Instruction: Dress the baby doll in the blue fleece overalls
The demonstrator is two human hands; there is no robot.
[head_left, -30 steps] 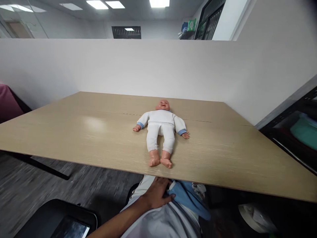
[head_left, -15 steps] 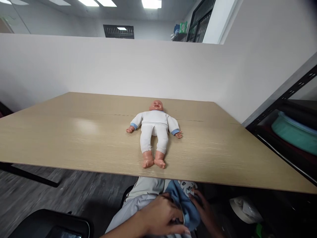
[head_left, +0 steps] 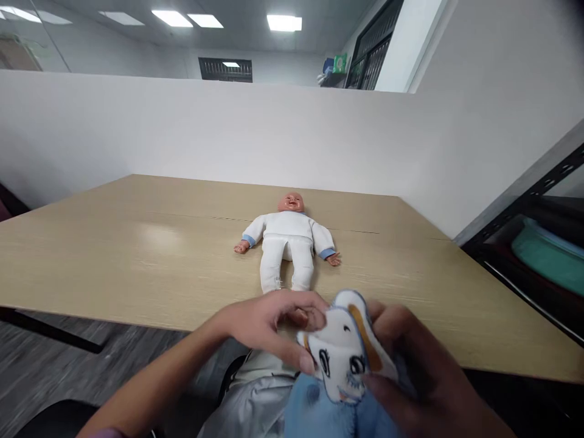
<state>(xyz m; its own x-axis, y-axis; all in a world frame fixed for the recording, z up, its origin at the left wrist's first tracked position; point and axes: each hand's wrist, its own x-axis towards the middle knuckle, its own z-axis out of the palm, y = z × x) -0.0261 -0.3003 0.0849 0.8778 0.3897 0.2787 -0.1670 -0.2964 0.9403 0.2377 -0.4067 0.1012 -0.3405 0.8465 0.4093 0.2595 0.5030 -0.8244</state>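
Blue cloth (head_left: pixel 329 409) — left hand (head_left: pixel 276 325), right hand (head_left: pixel 417 362) grip it.

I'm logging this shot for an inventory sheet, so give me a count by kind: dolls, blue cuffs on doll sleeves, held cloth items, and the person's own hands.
Doll: 1
Blue cuffs: 2
Held cloth item: 1
Person's hands, left hand and right hand: 2
Total: 6

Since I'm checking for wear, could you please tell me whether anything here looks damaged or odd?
On the doll, the white trouser leg at the picture's left shows what look like loose threads low down, so it seems frayed beside the smoother other leg.
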